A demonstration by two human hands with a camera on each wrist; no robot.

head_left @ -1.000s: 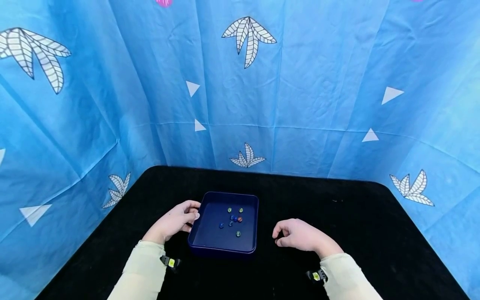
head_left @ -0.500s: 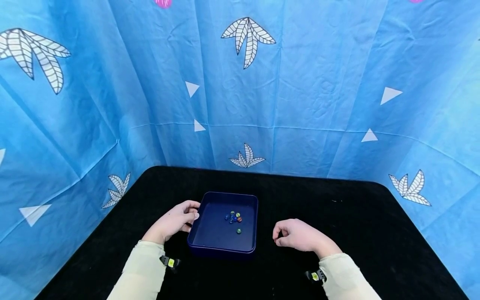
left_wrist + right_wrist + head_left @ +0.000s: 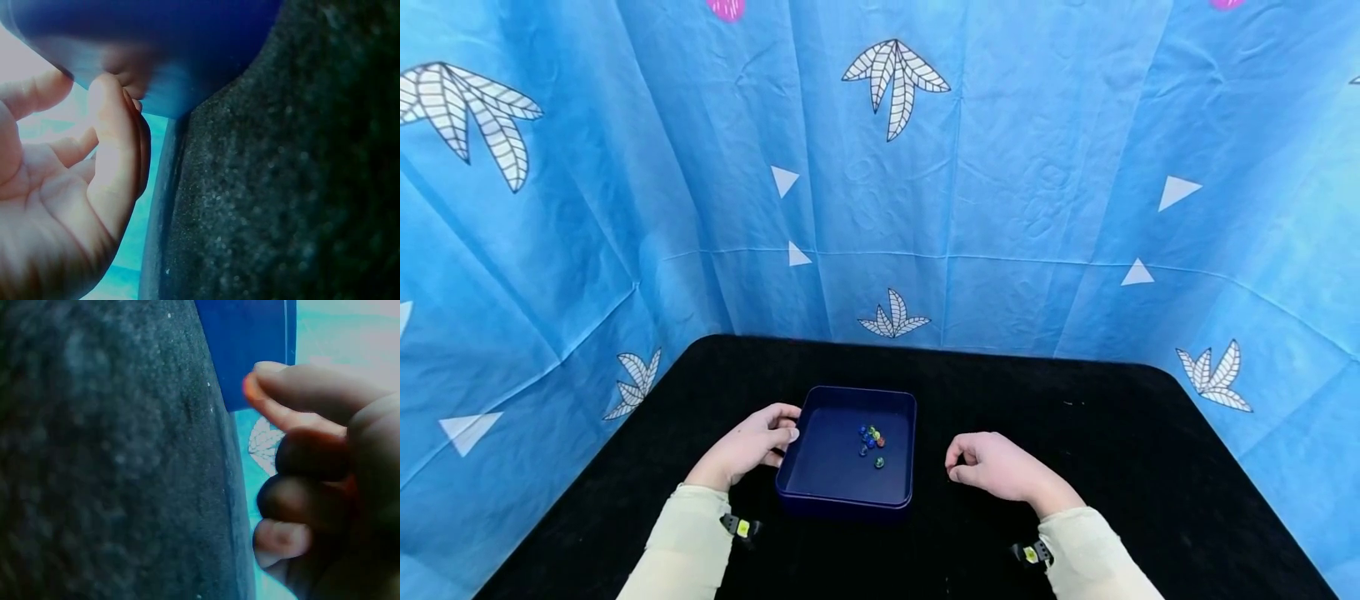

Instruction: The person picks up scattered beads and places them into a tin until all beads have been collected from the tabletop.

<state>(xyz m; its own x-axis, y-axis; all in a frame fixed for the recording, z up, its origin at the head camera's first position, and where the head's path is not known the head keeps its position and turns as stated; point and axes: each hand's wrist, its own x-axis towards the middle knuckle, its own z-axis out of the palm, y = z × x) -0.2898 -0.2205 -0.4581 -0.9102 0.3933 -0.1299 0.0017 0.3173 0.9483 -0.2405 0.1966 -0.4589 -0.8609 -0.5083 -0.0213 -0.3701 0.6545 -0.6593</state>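
Observation:
A dark blue square tray [image 3: 842,483] with raised walls stands on the black table in the head view. Several glass marbles [image 3: 871,437], blue, green-yellow and one orange-red, sit bunched right of its middle. One green marble [image 3: 879,462] lies apart, nearer the front. My left hand [image 3: 748,443] rests its fingertips against the outside of the tray's left wall; the left wrist view shows bent fingers [image 3: 112,144] touching that wall. Right of the tray, my right hand [image 3: 996,468] pinches a small orange-red marble [image 3: 249,387] between thumb and forefinger, mostly hidden by them.
Black cloth covers the table [image 3: 1112,467], which has rounded far corners. A blue curtain [image 3: 1022,167] printed with white leaves and triangles hangs behind and on both sides. Small light specks [image 3: 1073,403] lie on the cloth at the right.
Inside the tray the marbles have rolled from a loose scatter into a tight bunch toward the right. My right hand has risen very slightly in view. The left hand stays put.

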